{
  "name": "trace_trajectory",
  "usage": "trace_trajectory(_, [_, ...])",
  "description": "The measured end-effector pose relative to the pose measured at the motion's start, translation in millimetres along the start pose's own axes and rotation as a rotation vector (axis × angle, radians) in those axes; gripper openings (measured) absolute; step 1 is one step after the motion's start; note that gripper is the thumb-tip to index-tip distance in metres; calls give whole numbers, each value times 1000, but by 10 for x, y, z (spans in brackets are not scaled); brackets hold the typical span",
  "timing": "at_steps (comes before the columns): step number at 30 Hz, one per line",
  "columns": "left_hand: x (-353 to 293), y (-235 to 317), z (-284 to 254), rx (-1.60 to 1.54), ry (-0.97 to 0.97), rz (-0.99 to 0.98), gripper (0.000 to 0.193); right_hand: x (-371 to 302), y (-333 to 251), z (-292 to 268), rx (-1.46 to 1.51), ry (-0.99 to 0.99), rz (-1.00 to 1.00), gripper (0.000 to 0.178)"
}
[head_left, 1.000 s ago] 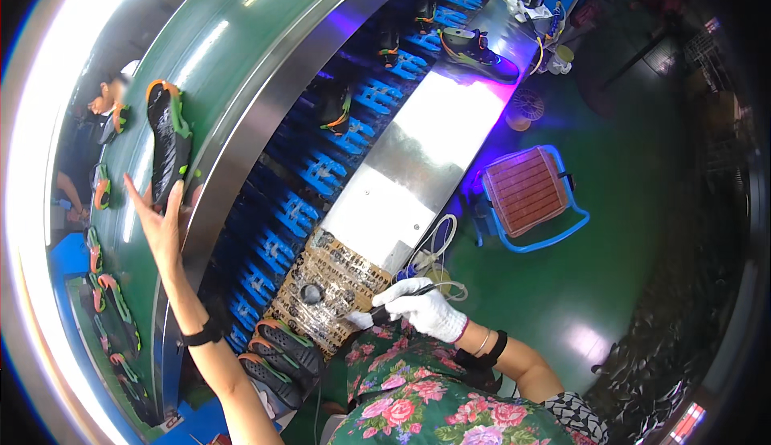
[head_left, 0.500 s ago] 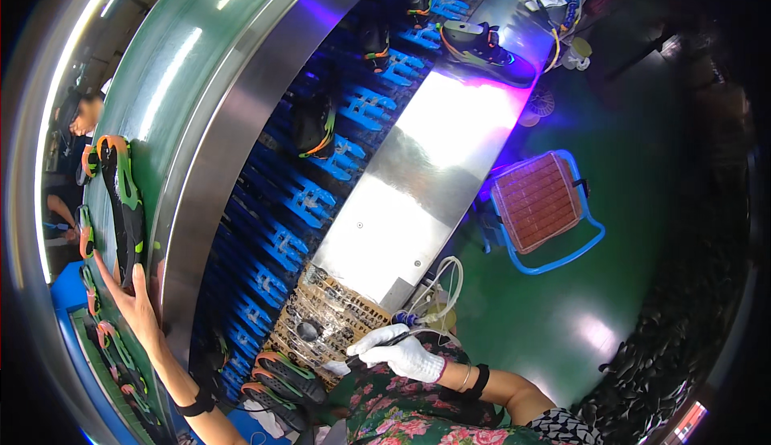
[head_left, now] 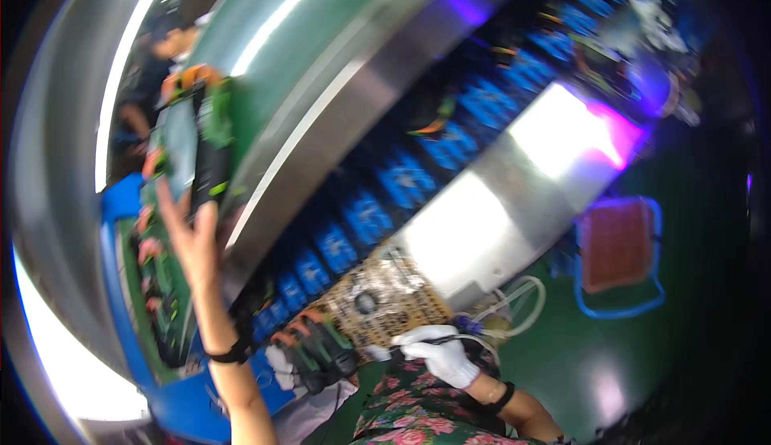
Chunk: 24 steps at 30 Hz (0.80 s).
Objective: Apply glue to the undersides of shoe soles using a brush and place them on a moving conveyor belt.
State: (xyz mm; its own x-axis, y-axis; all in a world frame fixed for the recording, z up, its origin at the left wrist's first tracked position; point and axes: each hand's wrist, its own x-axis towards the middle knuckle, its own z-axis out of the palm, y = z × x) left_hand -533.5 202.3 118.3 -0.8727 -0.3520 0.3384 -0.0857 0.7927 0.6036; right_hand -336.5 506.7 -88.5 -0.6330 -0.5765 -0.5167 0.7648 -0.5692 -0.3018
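Note:
My bare left hand [head_left: 193, 244] reaches over the green belt [head_left: 249, 83] at left, thumb and forefinger straight and spread apart. Between them is the lower end of a black shoe sole [head_left: 210, 152] with green and orange edges; blur hides how firmly they touch it, and the other fingers are hidden. In a white glove, my right hand [head_left: 438, 357] is closed round a slim dark pen-like tool [head_left: 442, 338], low in front of my body. A pale tube [head_left: 488, 350] runs beside that hand. Several orange-edged dark soles [head_left: 313, 353] stand together between my arms.
A metal rail [head_left: 321, 116] divides the green belt from a blue-slatted conveyor [head_left: 405, 180] carrying dark shoes. A shiny metal shelf [head_left: 462, 228] has taped cardboard [head_left: 385, 292] at its near end. A blue-framed stool [head_left: 617, 244] stands right. Beyond the belt is another person [head_left: 148, 83].
The view has swung left, so the scene sits farther right and is blurred. My left hand stays at the same sole; my right hand keeps hold of the pen-like tool.

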Motion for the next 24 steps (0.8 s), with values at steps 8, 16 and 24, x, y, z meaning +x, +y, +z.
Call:
trace_trajectory(8, [-55,174,-129,-203,-42,10,87,-7,81,-6,69,-96,-11,12])
trace_trajectory(16, [-21,200,-107,-207,75,-36,101,-100,-17,11,-35,-20,-56,14])
trace_trajectory(24, [-9,134,-76,32,181,-16,99,-66,25,-15,23,8,-38,13])
